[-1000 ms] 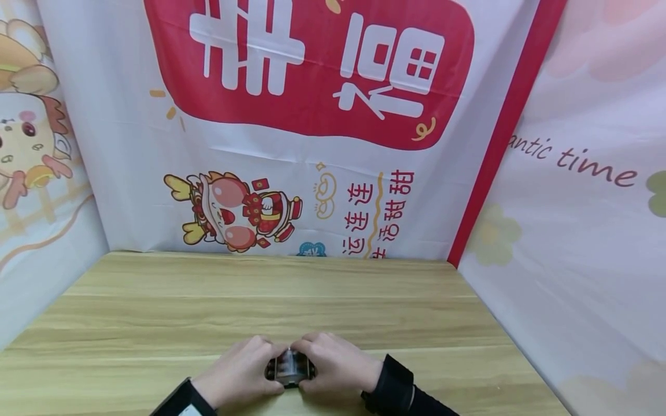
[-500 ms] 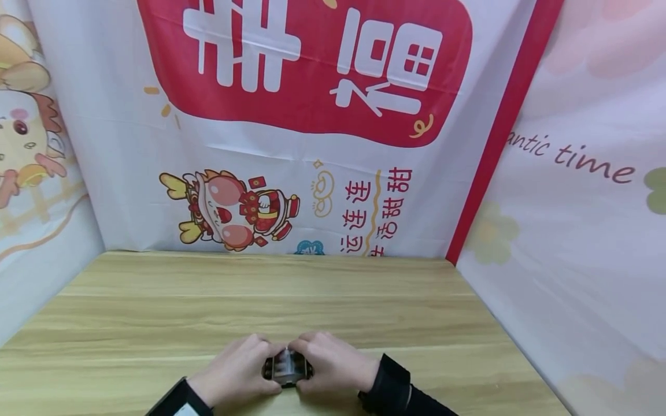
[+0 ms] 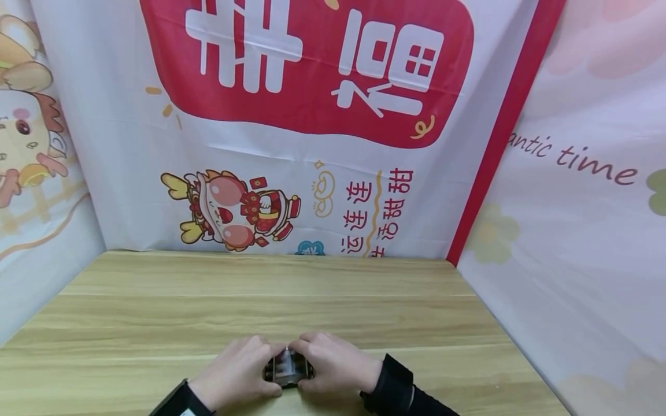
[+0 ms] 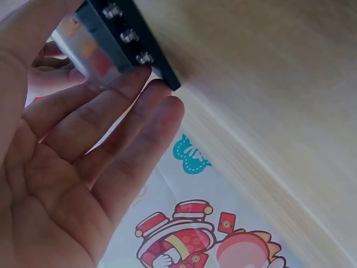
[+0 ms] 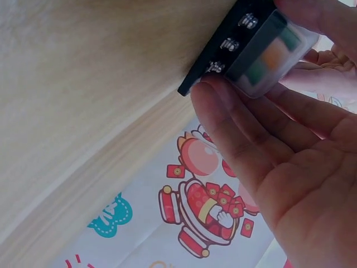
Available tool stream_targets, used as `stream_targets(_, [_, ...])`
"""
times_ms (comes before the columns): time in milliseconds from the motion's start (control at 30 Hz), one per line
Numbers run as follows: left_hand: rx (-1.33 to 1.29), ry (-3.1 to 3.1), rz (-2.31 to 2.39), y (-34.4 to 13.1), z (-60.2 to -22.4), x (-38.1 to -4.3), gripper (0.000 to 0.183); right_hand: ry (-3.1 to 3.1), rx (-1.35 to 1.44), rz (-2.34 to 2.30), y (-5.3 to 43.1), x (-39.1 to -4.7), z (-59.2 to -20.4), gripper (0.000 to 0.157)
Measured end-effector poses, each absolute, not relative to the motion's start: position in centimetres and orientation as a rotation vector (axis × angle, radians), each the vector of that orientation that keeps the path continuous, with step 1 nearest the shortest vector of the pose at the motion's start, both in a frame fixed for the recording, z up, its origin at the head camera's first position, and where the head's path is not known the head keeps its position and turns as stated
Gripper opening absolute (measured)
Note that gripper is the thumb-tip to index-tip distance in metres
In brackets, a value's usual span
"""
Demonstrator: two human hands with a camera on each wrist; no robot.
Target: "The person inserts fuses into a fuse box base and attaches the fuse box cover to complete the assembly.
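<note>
A small black terminal block with a clear cover sits low at the middle of the head view, between both hands. My left hand grips its left side with thumb and fingers, and my right hand grips the right side the same way. In the left wrist view the block shows a row of metal screw terminals along its black edge, with orange and red patches under the cover. Green and orange patches show on the block in the right wrist view. The fingers hide parts of both its ends.
The block is at the near part of a light wood-grain table. A white and red printed cloth hangs behind the table, with more printed cloth along the right side. Black bands wrap the wrists.
</note>
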State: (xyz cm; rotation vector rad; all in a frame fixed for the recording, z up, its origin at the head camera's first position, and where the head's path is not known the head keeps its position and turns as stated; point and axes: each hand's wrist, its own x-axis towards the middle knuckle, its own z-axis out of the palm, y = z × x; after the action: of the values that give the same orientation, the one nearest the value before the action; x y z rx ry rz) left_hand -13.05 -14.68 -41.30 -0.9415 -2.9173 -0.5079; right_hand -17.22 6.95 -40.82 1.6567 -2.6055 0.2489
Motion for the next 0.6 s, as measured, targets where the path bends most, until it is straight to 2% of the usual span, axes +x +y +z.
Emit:
stream_targets(267, [-0.937,-2.934,-0.547,-14.8,-41.0,-12.7,0.058,-2.655,1.639,0.247,7.0,-16.9,-40.4,0.054])
stream_targets(600, [-0.946,-2.966,-0.626,-15.3,-40.3,-12.7,0.078,-2.729,1.578,0.3,8.4,-17.4,-39.3,0.07])
